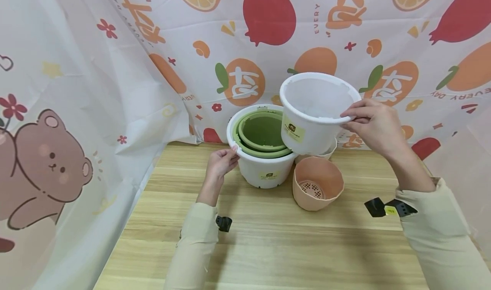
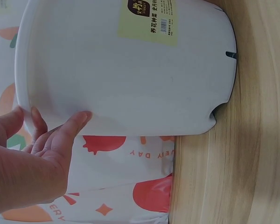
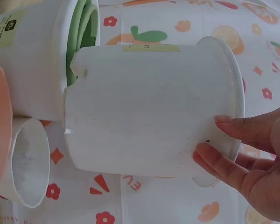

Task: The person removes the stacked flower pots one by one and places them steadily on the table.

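My right hand (image 1: 374, 123) pinches the rim of a white plant pot (image 1: 312, 128), which hangs in the air, slightly tilted. In the right wrist view, thumb and fingers grip that pot (image 3: 144, 112) at its lip. A larger white pot (image 1: 265, 170) stands on the table with two green pots (image 1: 264, 130) nested inside it. Its rim is held on the left side by my left hand (image 1: 221, 164). The left wrist view shows the thumb and fingers at the rim of this pot (image 2: 121, 84).
A peach-coloured pot (image 1: 317, 183) with a perforated bottom stands at the front right of the stack. Behind it is a smaller white pot (image 3: 31, 161), partly hidden. The wooden table (image 1: 284, 247) meets a fruit-printed cloth (image 1: 268, 55) at the back.
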`<action>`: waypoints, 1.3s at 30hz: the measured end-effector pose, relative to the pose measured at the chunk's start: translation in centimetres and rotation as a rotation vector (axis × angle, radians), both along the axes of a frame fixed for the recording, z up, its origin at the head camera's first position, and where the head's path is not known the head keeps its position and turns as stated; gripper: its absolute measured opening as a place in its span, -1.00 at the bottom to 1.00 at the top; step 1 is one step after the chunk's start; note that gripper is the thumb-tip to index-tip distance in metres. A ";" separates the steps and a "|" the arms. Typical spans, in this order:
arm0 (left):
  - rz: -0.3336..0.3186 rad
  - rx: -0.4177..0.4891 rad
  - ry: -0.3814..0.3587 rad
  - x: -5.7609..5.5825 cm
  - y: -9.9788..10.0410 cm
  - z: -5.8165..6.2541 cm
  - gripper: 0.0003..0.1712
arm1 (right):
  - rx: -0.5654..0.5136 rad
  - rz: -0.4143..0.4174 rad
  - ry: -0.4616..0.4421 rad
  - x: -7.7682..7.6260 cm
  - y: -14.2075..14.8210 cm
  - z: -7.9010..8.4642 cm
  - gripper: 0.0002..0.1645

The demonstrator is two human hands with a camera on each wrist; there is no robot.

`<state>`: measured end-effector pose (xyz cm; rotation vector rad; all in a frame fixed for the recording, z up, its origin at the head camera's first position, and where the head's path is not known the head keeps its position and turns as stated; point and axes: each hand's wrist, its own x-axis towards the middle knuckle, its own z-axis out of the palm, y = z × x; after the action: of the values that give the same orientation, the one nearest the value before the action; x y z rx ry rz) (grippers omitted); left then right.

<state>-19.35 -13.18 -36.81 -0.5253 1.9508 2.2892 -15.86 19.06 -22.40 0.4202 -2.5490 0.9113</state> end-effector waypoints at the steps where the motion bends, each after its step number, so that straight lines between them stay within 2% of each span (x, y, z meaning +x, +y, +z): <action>1: 0.000 -0.002 -0.001 0.0 0.0 0.0 -0.75 | 0.000 -0.008 -0.007 0.1 0.2 0.0 -0.85; 4: -0.002 -0.005 0.001 0.0 0.0 0.0 -0.74 | 0.013 -0.035 -0.026 0.2 0.8 -0.1 -0.84; 9: 0.001 0.002 0.007 0.1 0.0 0.0 -0.76 | 0.056 -0.052 -0.008 0.4 1.9 -0.2 -0.82; 19: 0.001 0.007 0.004 0.1 0.0 0.0 -0.78 | 0.045 -0.090 -0.010 0.6 4.3 -0.8 -0.84; 27: 0.001 -0.001 -0.001 0.1 0.1 0.0 -0.77 | 0.051 -0.143 -0.069 0.6 5.9 -1.4 -0.79; 39: 0.004 -0.010 -0.001 0.1 0.0 0.1 -0.76 | 0.064 -0.158 -0.104 0.7 8.2 -2.9 -0.79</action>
<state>-19.29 -13.17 -36.74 -0.5319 1.9634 2.2826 -15.16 27.26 -25.35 0.1909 -2.6670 0.8154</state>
